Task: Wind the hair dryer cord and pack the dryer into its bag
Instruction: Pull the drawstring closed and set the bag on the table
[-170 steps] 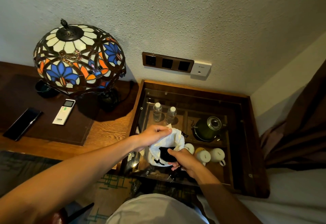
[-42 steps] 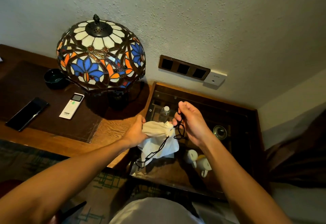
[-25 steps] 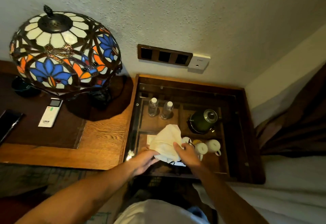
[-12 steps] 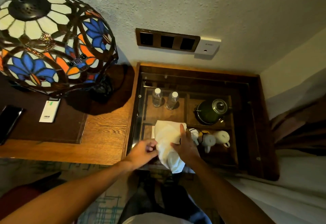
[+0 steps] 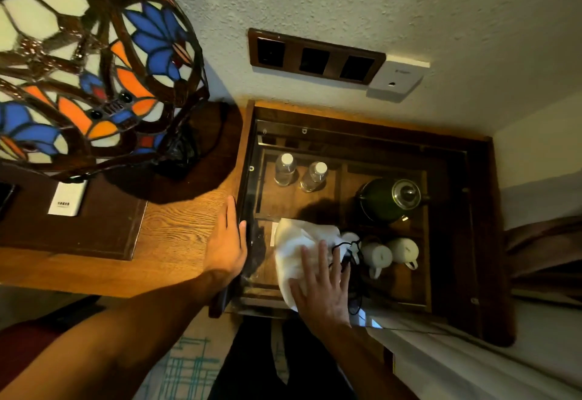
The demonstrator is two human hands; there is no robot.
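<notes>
A white cloth bag (image 5: 299, 242) lies on the glass top of a wooden display cabinet (image 5: 463, 273), bulging with something dark inside; the dryer itself is hidden. Its black drawstring (image 5: 345, 250) trails off its right side. My right hand (image 5: 321, 286) rests flat on the bag's near end, fingers spread, gripping nothing. My left hand (image 5: 226, 239) lies open and flat on the wooden desk (image 5: 176, 242) just left of the cabinet's edge, apart from the bag.
Under the glass stand two water bottles (image 5: 299, 173), a dark green kettle (image 5: 390, 198) and white cups (image 5: 390, 253). A stained-glass lamp (image 5: 85, 66) fills the upper left, a white remote (image 5: 67, 203) below it. A brown socket panel (image 5: 315, 58) is on the wall.
My left hand let go of the bag and moved left onto the desk. My right hand shifted toward the bag's near end and lies flat on it. The bag now rests on the glass.
</notes>
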